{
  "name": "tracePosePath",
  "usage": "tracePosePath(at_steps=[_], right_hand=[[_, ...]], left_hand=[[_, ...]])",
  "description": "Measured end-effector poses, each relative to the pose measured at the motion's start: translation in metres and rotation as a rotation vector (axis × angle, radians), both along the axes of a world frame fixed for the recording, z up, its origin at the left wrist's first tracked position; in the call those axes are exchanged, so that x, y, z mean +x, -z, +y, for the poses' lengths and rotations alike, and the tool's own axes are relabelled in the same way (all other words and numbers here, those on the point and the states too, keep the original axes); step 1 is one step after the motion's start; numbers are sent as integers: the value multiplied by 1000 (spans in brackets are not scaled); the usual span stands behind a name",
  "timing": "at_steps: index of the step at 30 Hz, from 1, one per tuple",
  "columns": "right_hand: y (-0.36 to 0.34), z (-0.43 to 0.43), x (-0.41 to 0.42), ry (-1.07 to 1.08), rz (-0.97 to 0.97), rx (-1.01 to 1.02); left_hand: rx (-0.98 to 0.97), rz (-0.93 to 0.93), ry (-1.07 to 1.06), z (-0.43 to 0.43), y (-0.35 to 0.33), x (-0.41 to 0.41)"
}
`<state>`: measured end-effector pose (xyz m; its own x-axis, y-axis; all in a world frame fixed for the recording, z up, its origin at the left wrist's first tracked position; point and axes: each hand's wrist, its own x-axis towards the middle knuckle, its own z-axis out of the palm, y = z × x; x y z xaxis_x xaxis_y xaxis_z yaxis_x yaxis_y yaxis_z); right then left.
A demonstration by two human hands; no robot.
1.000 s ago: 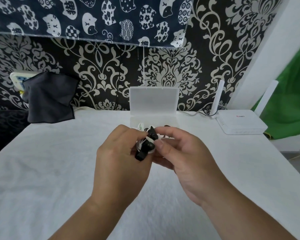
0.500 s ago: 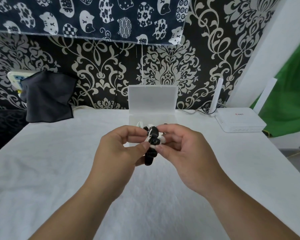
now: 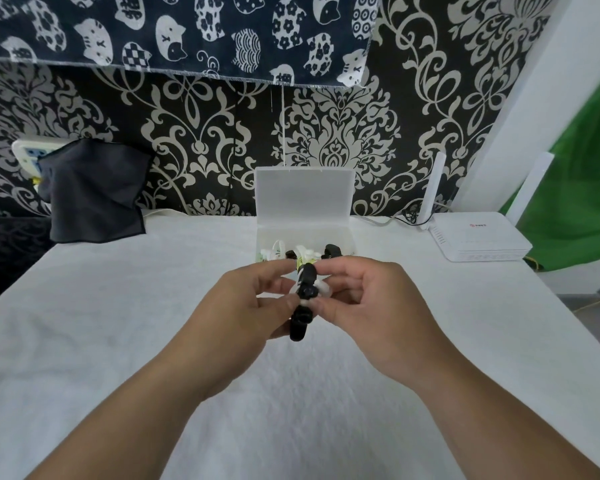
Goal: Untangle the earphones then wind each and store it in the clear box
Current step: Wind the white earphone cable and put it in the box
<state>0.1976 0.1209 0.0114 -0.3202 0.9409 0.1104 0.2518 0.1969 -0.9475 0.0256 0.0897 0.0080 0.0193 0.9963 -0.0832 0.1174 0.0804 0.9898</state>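
Note:
Above the middle of the white table, both hands hold a small wound bundle of white earphone cable [image 3: 321, 292] bound by a black tie strap [image 3: 302, 308]. My left hand [image 3: 246, 306] pinches it from the left with thumb and forefinger. My right hand [image 3: 368, 306] pinches it from the right. The strap's loose end hangs down below my fingers. Just behind stands the clear box [image 3: 340, 233], lid upright, with other wound earphones [image 3: 274, 253] with black ties inside.
A white router [image 3: 478, 242] with upright antennas sits at the back right. A dark cloth [image 3: 90, 192] hangs over something at the back left. The patterned wall runs right behind the white table [image 3: 118, 323].
The bundle has turned in my fingers, so the black strap now hangs straighter down. Both hands have shifted slightly toward the box.

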Motion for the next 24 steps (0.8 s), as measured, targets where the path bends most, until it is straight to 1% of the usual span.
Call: tracePosePath(at_steps=[4,7,11,14,18,20,24], right_hand=[[-1,1,3,-71,121,-47],[1,3,4,-53,200,-89],[2,3,2,2,193,-68],[2,1,1,8,193,-53],[-1,0,4,-48,232,-61],[-2,0,4,-43,215,-41],[-4,-1,2,-31,127,25]], left_hand=[[39,-115,24,1,0,-3],[66,-183,7,2,2,-1],[76,-207,35,0,3,3],[60,-229,7,0,4,3],[16,-417,22,2,3,2],[-4,-492,28,3,2,3],[-41,-514,45,4,3,3]])
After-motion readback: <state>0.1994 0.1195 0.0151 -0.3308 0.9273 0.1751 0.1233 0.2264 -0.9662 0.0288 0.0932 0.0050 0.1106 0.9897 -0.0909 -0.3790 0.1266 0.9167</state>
